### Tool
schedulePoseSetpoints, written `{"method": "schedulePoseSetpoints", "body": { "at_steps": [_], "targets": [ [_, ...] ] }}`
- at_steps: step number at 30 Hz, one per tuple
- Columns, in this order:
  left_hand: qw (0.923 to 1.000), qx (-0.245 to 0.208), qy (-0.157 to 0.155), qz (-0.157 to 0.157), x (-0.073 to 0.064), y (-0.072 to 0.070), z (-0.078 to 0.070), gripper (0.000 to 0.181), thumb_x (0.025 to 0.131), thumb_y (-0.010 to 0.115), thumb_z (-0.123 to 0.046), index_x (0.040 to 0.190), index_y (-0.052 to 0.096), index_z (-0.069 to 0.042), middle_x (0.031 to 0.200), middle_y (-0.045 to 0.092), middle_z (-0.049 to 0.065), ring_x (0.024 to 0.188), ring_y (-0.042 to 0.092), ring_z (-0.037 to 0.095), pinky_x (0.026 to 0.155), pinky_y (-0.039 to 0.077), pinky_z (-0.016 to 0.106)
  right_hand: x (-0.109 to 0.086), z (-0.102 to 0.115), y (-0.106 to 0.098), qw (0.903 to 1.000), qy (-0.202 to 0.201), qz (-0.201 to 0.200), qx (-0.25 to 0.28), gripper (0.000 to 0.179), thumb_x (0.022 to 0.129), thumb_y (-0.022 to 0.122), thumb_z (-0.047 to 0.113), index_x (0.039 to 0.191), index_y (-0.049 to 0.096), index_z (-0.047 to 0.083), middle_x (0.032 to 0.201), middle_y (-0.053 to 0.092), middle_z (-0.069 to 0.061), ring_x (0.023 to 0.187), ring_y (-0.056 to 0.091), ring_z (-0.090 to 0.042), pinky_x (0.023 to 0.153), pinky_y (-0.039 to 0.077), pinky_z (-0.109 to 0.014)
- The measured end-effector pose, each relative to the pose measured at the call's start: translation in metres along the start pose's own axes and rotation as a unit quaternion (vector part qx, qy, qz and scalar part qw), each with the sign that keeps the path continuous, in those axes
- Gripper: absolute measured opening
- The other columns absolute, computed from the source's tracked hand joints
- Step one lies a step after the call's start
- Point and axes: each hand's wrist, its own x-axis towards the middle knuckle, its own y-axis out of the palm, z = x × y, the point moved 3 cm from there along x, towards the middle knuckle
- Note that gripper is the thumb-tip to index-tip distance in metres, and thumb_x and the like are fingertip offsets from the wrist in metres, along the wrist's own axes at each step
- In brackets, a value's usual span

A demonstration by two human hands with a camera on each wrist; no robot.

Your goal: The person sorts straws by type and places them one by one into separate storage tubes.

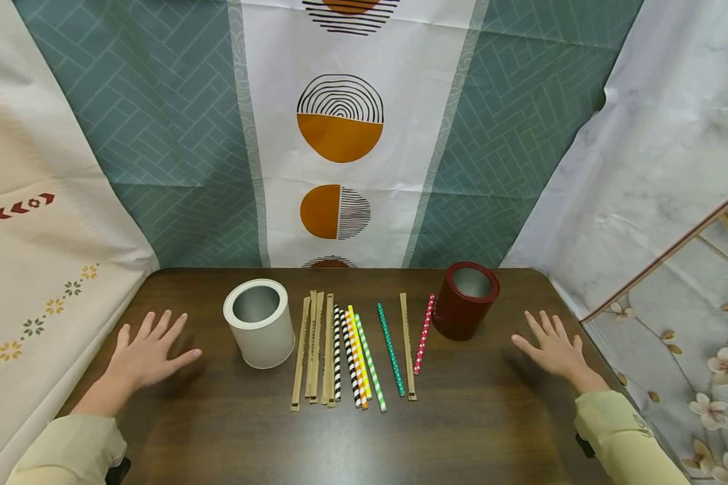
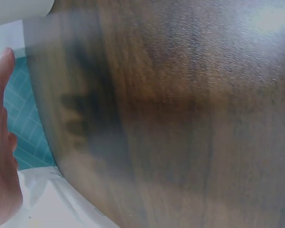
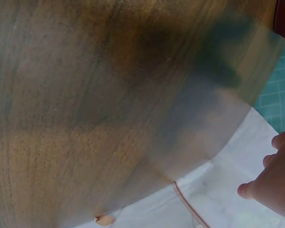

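My left hand [image 1: 146, 352] hovers over the table's left side, fingers spread, holding nothing; a white can [image 1: 265, 340] stands to its right. On the other side my right hand [image 1: 553, 347] is also spread and holds nothing, with a dark red can [image 1: 461, 310] to its left. Between the cans lie several brown paper-wrapped straws [image 1: 313, 357], plus black-striped straws [image 1: 350, 357], an orange-striped straw [image 1: 358, 364], a yellow straw [image 1: 361, 357] and a green-striped straw [image 1: 371, 367]. Farther right are a teal dotted straw [image 1: 391, 350], one wrapped straw [image 1: 408, 350] and a pink dotted straw [image 1: 425, 333].
The dark wooden table [image 1: 218, 431] has rounded back corners. Behind it hangs a teal and white patterned curtain [image 1: 340, 60]. Cream embroidered cloth [image 1: 48, 256] borders the left side, and white floral cloth [image 1: 673, 303] the right.
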Motion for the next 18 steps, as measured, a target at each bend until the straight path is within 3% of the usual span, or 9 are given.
{"method": "schedulePoseSetpoints", "body": {
  "at_steps": [8,18],
  "targets": [
    [0.9999,-0.008,-0.009,0.008,-0.007,0.002,0.007,0.088,0.080,0.034,-0.068,0.143,0.001,-0.016,0.142,0.012,0.029,0.128,0.005,0.050,0.091,-0.005,0.069,-0.003,0.001,-0.002,1.0000,0.001,-0.001,0.002,0.078,0.086,0.031,0.061,0.143,-0.001,0.019,0.144,-0.001,-0.028,0.130,-0.007,-0.047,0.084,-0.004,-0.075],
    [0.9988,-0.023,-0.028,0.032,-0.011,-0.002,0.013,0.092,0.079,0.032,-0.070,0.143,-0.002,-0.014,0.143,0.000,0.029,0.127,-0.005,0.051,0.087,-0.008,0.072,-0.008,0.009,-0.014,0.9998,-0.011,-0.018,-0.005,0.077,0.086,0.033,0.060,0.143,-0.001,0.021,0.145,-0.003,-0.025,0.131,-0.011,-0.044,0.083,-0.007,-0.075]
  ]
}}
